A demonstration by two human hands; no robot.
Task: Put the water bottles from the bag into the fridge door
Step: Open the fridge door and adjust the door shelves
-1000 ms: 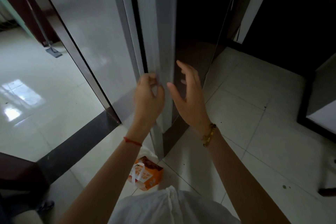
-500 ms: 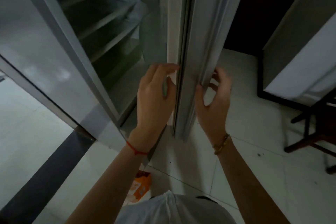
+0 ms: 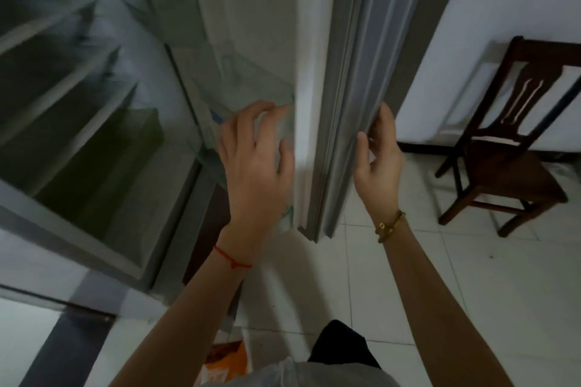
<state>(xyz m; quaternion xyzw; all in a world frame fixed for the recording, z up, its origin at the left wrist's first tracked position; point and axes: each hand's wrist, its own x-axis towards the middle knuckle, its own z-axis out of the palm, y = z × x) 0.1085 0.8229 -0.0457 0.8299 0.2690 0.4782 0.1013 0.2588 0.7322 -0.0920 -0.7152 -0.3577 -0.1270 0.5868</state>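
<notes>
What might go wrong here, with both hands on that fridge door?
The right hand curls around the fridge door edge, so its fingers might get pinched if the door swings. The wooden chair stands close on that side; a wider swing may hit it. The orange bag lies underfoot, a possible trip.

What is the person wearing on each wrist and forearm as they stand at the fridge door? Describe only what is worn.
The forearms are bare, with no sleeves in view. The left hand has a thin red string bracelet around its wrist, with a small knot or tag. The right hand has a gold-coloured bracelet at its wrist, wrapped in what looks like two bands with a small round ring fitting. No rings or watch show.
</notes>
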